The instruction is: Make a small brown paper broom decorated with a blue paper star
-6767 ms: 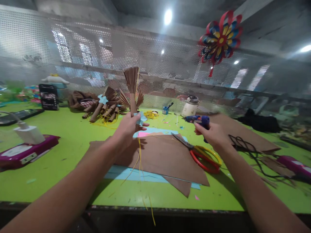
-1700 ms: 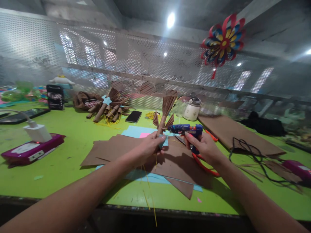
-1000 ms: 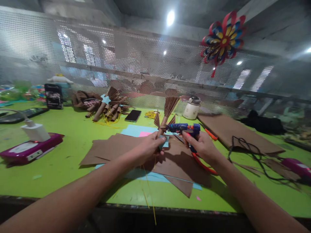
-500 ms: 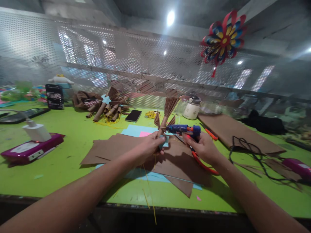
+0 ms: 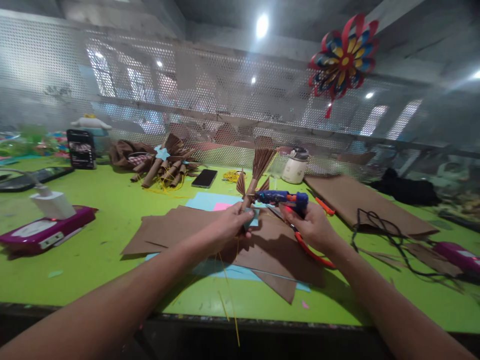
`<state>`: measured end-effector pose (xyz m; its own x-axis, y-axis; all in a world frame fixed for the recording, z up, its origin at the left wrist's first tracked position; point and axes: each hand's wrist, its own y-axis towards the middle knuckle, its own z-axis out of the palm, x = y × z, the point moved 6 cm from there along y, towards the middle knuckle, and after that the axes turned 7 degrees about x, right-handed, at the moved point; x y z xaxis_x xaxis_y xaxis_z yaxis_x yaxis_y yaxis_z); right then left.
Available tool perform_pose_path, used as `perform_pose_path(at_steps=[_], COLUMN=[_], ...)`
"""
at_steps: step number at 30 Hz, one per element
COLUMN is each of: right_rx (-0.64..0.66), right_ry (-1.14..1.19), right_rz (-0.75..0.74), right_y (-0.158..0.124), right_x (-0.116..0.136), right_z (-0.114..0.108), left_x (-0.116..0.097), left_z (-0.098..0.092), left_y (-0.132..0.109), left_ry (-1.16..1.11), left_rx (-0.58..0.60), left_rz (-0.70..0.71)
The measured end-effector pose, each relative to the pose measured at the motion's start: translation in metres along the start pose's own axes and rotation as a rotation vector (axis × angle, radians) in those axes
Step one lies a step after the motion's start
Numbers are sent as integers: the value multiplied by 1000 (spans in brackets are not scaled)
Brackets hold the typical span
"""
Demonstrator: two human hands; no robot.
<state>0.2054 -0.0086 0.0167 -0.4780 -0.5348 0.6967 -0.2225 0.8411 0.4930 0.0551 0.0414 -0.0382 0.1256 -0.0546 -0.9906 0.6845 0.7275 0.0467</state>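
My left hand (image 5: 237, 220) is closed round the lower part of a rolled brown paper figure (image 5: 261, 162), which has a pleated fan top and two small pleated side pieces. In my right hand (image 5: 313, 220) is a blue glue gun (image 5: 283, 198), its nozzle at the figure's stem. A bit of light blue paper shows by my left fingers, and yellow strings (image 5: 227, 280) hang below that hand. Under both hands lie brown paper sheets (image 5: 180, 227) over light blue paper (image 5: 202, 200). Red-handled scissors (image 5: 313, 254) rest beneath my right hand.
Finished-looking brown paper rolls (image 5: 163, 165) and a phone (image 5: 204, 178) lie behind. A white bottle (image 5: 295, 166) stands farther back. At left is a purple power strip (image 5: 48, 232) with a white charger (image 5: 54, 205). A black cord (image 5: 393, 250) and folded brown paper (image 5: 367, 205) are at right.
The whole view has shifted slightly, with things sitting a little further left. My hands, the glue gun and the paper figure keep nearly the same position relative to each other.
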Motion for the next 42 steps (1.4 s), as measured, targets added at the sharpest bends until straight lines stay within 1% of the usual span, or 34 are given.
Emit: perform_pose_path(at_steps=[3,9,13,19,22,28,31,34,35,37,39,41,42], right_rx=[17,-12,-2,-12,-13,-110,-219,-317,-311,-232,-81,60,109], right_ry=[7,1,-21,-77,-119,-137,-139,-306,-392,-568,-695,-749,-757], right_rz=[13,26,1,29,18,-6,4,56,74,91,118,154,170], right_y=[0,0,0,-3,-4,-4,-3,-1,1,6,9,10,9], right_x=[-1,-5,-2,-3,-4,2,-1,-13,-19,-32,-46,-59,-63], right_z=[1,-1,-3,-7,-6,-12,-23,-37,-39,-36,-26,-15,-11], left_x=[2,5,2,-5,-7,-10,-12,-15,-15,-16,-16,-16,-16], left_z=[-1,-2,-1,1,-1,-4,-9,-16,-18,-20,-20,-19,-18], left_y=[1,2,1,-3,-5,-4,-4,-4,-4,-4,-4,-3,-3], left_ry=[16,3,-32,-93,-92,-110,-74,-40,-41,-58,-69,-69,-64], left_rx=[24,31,16,12,8,-11,-99,-207,-227,-240,-233,-212,-197], left_rz=[10,5,-12,-25,-15,19,28,26,23,20,25,34,41])
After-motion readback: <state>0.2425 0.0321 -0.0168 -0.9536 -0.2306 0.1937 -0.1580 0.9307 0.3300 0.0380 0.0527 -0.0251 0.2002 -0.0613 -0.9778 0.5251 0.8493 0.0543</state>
